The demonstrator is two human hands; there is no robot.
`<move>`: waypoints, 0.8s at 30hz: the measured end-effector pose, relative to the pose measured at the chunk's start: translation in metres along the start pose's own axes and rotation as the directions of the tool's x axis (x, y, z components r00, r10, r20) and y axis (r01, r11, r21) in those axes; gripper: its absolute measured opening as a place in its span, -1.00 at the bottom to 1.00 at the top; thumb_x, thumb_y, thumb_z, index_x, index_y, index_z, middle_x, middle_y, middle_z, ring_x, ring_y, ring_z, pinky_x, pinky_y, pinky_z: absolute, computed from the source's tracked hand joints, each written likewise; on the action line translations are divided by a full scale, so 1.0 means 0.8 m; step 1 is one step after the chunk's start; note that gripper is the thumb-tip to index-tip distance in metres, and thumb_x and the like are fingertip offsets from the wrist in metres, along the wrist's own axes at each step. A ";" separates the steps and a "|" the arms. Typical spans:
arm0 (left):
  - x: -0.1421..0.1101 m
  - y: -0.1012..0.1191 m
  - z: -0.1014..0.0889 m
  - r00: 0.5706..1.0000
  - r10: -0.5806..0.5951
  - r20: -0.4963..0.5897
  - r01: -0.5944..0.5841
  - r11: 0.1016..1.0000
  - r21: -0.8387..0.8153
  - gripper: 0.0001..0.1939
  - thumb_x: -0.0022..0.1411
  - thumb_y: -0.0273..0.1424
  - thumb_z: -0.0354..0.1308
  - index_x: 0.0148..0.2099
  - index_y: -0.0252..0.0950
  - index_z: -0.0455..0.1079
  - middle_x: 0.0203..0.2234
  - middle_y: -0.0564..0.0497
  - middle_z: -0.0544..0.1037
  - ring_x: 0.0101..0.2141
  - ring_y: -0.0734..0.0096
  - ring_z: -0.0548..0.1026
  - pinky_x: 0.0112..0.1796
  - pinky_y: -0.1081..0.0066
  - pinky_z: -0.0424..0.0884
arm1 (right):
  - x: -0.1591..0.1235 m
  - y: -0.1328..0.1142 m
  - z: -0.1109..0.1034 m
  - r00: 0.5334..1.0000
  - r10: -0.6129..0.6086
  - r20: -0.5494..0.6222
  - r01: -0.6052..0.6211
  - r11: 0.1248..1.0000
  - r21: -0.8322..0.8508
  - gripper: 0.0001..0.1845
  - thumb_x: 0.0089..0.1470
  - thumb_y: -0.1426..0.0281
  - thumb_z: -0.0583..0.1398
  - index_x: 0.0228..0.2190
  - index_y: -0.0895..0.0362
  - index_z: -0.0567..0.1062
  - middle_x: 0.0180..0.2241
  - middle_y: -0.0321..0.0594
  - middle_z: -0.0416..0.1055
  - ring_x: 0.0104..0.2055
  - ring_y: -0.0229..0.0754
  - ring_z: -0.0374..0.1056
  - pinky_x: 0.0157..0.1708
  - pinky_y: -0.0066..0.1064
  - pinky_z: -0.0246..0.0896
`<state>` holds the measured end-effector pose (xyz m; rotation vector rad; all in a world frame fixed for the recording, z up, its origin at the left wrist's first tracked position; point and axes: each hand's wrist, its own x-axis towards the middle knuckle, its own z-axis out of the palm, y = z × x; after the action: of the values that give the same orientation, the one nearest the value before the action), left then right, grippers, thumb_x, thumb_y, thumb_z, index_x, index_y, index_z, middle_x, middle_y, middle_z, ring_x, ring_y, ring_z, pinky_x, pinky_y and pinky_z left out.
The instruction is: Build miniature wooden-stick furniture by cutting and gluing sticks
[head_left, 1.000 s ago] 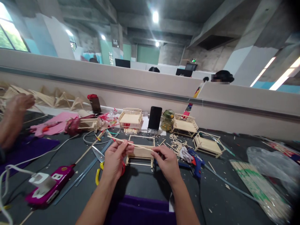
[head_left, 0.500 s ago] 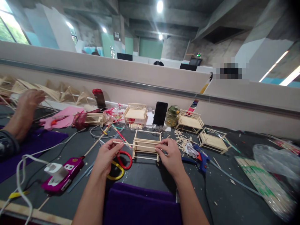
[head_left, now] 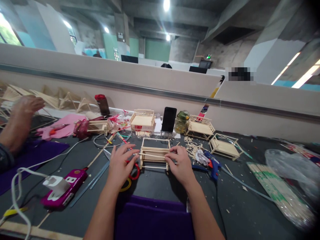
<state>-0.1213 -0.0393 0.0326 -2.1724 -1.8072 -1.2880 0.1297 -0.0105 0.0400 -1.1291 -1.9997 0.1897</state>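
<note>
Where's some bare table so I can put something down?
There's a mostly bare patch, with small scraps, between the black cord and the plastic-wrapped sticks. A smaller gap lies between the wooden frame and the folded purple cloth. It's crowded around the phone and broken stick pieces.

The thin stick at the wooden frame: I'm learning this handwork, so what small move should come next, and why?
I'd probably steady the left end of the thin stick with the left hand: its fingers are spread nearby, contact unclear, while the right hand seems to pinch the other end, and the stick runs across the wooden frame.
</note>
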 end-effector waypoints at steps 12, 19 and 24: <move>-0.001 0.006 0.006 0.997 -0.020 0.071 0.029 0.991 -0.128 -0.79 0.27 -0.30 0.08 -0.23 -0.20 0.54 -0.36 0.00 0.52 -0.29 0.30 0.48 -0.28 0.35 0.34 | 0.003 0.014 -0.021 0.981 0.193 -0.020 -0.184 0.961 0.208 -0.78 0.13 0.38 0.13 -0.21 0.11 0.53 -0.22 -0.15 0.44 -0.23 -0.13 0.34 -0.18 -0.31 0.24; -0.001 0.001 0.007 0.996 0.043 0.079 -0.028 0.982 -0.189 -0.74 0.30 -0.40 0.03 -0.20 -0.22 0.57 -0.38 -0.01 0.50 -0.31 0.32 0.45 -0.29 0.36 0.32 | 0.002 0.020 -0.015 0.925 0.373 0.068 -0.376 0.880 0.291 -0.82 0.09 0.35 0.11 -0.34 0.11 0.51 -0.46 -0.29 0.45 -0.47 -0.21 0.28 -0.44 -0.43 0.12; 0.000 -0.001 0.009 0.994 0.077 0.083 -0.060 0.979 -0.197 -0.73 0.30 -0.42 0.02 -0.19 -0.20 0.58 -0.38 -0.02 0.50 -0.30 0.31 0.43 -0.28 0.34 0.31 | 0.002 0.016 -0.012 0.927 0.362 0.101 -0.375 0.884 0.277 -0.81 0.10 0.36 0.10 -0.37 0.10 0.52 -0.47 -0.31 0.46 -0.46 -0.22 0.29 -0.44 -0.45 0.09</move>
<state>-0.1181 -0.0350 0.0275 -2.4065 -1.6836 -1.4286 0.1445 -0.0045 0.0412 -1.3068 -1.7050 0.6928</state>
